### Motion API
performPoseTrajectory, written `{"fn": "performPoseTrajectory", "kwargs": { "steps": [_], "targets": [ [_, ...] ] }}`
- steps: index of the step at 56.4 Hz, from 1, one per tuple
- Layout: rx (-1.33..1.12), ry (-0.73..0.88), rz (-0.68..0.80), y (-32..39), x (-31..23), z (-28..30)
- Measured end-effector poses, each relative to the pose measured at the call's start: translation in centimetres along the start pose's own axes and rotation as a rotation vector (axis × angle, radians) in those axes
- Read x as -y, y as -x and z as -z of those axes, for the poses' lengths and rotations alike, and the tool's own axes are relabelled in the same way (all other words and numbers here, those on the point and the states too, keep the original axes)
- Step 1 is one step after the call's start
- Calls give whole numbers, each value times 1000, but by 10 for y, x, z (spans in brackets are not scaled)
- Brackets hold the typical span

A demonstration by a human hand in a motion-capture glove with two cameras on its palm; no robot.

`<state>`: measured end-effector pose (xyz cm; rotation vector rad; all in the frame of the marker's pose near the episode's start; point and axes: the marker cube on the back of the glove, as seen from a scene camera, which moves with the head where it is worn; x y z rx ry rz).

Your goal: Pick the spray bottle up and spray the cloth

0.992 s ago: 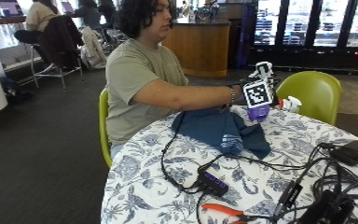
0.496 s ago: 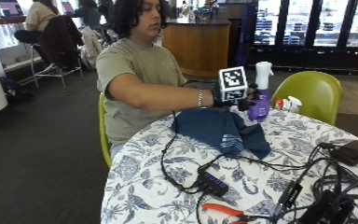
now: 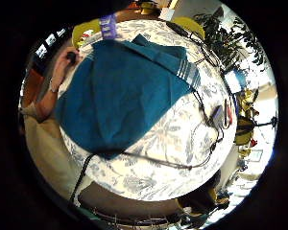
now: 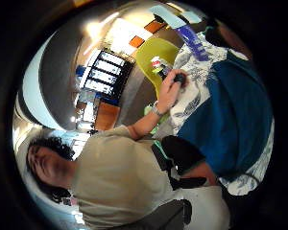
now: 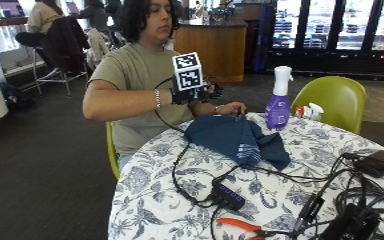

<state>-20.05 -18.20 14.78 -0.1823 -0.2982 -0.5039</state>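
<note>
Since a second ago the right hand has let go of the spray bottle and drawn back toward the person's chest; the bottle stands by itself on the worktop, upright, no hand touching it.

From the outside view, going left to right: the person sits at the worktop's 9 o'clock edge with the gloved hand raised above the near edge of the cloth. It is well apart from the bottle, which stands at about 3 o'clock from it. The glove's marker covers most of the hand, so I cannot tell whether its fingers are straight or curled; nothing shows in them. The bare left hand rests at the far edge of the cloth, closed round a small dark object. The dark blue cloth lies rumpled on the floral worktop, its striped corner turned toward the camera. The purple bottle with its white trigger head stands just past the cloth's far right edge, in front of a green chair.

Both palm views look down on the cloth from above, with the bottle beyond its far edge and the bare hand beside the bottle.

Nearer the camera, cables, a black hub and orange-handled pliers lie on the worktop.
</note>
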Motion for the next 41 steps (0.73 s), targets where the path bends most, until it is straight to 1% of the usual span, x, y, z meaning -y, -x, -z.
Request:
{"fn": "performPoseTrajectory", "kwargs": {
  "steps": [7, 16, 23, 41],
  "targets": [
    [-10, -17, 33, 17, -22, 3],
    [-18, 13, 23, 15, -37, -3],
    [9, 40, 1, 6, -43, -7],
    [42, 20, -36, -5, -48, -8]
  ]
}}
